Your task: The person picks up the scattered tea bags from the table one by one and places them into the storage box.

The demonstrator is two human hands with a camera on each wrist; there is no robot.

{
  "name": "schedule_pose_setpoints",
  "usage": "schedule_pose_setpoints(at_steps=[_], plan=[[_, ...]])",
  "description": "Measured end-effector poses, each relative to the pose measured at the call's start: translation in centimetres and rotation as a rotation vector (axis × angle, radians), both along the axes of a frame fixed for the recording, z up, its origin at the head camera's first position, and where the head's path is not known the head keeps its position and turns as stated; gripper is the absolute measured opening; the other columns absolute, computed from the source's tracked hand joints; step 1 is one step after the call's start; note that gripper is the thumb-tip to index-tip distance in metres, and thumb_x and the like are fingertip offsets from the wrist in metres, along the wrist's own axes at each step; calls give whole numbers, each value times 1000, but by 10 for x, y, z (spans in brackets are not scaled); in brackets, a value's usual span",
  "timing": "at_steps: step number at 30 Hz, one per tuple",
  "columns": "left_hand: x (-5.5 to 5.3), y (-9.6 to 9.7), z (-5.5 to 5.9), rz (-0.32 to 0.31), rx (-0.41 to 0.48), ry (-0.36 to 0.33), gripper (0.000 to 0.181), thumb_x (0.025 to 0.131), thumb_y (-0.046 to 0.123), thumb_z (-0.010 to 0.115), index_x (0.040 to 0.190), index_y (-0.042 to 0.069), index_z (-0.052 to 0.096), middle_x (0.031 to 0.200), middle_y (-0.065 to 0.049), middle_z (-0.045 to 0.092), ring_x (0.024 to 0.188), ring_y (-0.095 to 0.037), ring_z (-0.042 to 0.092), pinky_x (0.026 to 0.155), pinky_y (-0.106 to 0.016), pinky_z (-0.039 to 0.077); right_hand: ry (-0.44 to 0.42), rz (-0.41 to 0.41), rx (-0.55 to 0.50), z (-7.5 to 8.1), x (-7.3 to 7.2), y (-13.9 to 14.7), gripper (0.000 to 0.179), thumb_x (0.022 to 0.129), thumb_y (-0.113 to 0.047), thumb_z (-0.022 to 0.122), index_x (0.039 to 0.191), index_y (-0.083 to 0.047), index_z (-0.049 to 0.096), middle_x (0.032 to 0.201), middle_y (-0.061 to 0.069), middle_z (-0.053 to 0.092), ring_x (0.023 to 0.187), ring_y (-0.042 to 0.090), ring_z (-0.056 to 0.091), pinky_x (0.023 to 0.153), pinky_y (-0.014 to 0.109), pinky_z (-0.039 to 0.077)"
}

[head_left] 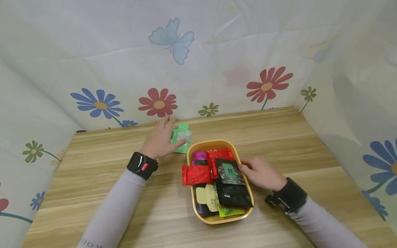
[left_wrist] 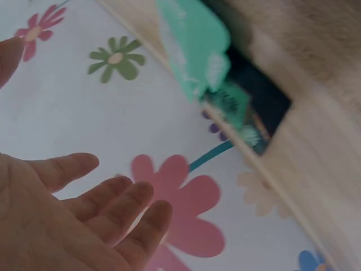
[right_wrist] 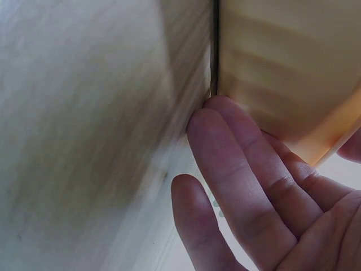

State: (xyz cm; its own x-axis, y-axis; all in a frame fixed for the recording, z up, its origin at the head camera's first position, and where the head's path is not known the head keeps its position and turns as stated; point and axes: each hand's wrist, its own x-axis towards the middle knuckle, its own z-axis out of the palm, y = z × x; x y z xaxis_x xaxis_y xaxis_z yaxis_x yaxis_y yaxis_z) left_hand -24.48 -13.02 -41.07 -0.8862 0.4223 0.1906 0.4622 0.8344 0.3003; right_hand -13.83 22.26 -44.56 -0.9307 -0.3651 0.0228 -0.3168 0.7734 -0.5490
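My left hand hovers with fingers spread beside a green LeTea packet at the back of the table. In the left wrist view the green packet overlaps a dark packet with a green label; the palm and fingers are apart from both. A yellow plastic basket full of packets stands in front. My right hand holds its right side, thumb at the rim and fingers along the outer wall. On top inside are a red packet and a black packet with a teal label.
More packets fill the basket, among them a purple one, a cream one and a yellow-green one. The wooden table ends at a flower-printed curtain behind and at both sides.
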Motion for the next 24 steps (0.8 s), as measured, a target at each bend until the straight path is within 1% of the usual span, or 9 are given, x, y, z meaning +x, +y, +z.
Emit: schedule_pose_setpoints(at_steps=[2,6,9,11,13,15,18,22,24], plan=[[-6,-1,-8,26,-14,-9,93,85,62,59,155,6,35,157,-22,31,142,-37,33,111,-54,33,-3,0,0,0,0,0,31,98,-29,52,111,-11,73,80,-7,62,69,9,52,62,28,43],[-17,1,-24,57,-44,-36,91,83,61,62,154,9,39,156,-21,33,140,-37,37,109,-54,36,-6,3,1,0,-1,0,32,98,-30,52,113,-10,73,80,-7,61,69,9,52,62,28,43],[-21,6,-31,65,-65,-51,91,83,62,62,154,10,39,156,-20,33,139,-37,38,109,-54,36,-4,6,2,0,-1,0,33,98,-30,52,113,-10,73,80,-8,61,69,9,52,62,28,43],[-22,9,-34,62,-85,-52,92,83,62,61,154,9,39,156,-19,34,138,-37,39,109,-54,36,-3,7,2,0,-1,1,33,98,-30,52,113,-10,73,80,-8,62,69,9,52,62,28,43],[-23,12,-36,66,-125,-43,92,83,64,58,154,9,40,156,-18,34,137,-37,40,110,-54,35,-3,7,0,0,-1,1,33,98,-29,52,114,-10,73,81,-8,62,70,9,52,63,28,43],[-23,15,-38,78,-164,-40,91,83,67,55,153,10,42,156,-18,35,136,-38,41,109,-54,35,-5,6,0,1,-1,1,33,98,-29,52,114,-10,73,81,-7,62,70,9,52,63,28,43],[-22,19,-41,110,-209,-56,91,83,69,53,151,10,44,155,-18,36,136,-38,41,109,-54,35,-8,4,1,1,-1,1,33,98,-29,52,115,-9,73,81,-7,62,70,9,52,63,29,43],[-20,22,-44,142,-220,-89,88,81,66,58,148,10,49,151,-19,40,134,-37,41,109,-54,35,-11,4,5,1,0,1,35,98,-30,52,116,-9,72,83,-7,63,71,10,53,64,29,44],[-20,23,-46,149,-229,-90,87,80,66,58,145,10,52,148,-18,41,132,-36,41,109,-54,35,-14,3,2,1,0,1,35,98,-30,52,117,-9,72,83,-7,63,72,10,53,65,29,44]])
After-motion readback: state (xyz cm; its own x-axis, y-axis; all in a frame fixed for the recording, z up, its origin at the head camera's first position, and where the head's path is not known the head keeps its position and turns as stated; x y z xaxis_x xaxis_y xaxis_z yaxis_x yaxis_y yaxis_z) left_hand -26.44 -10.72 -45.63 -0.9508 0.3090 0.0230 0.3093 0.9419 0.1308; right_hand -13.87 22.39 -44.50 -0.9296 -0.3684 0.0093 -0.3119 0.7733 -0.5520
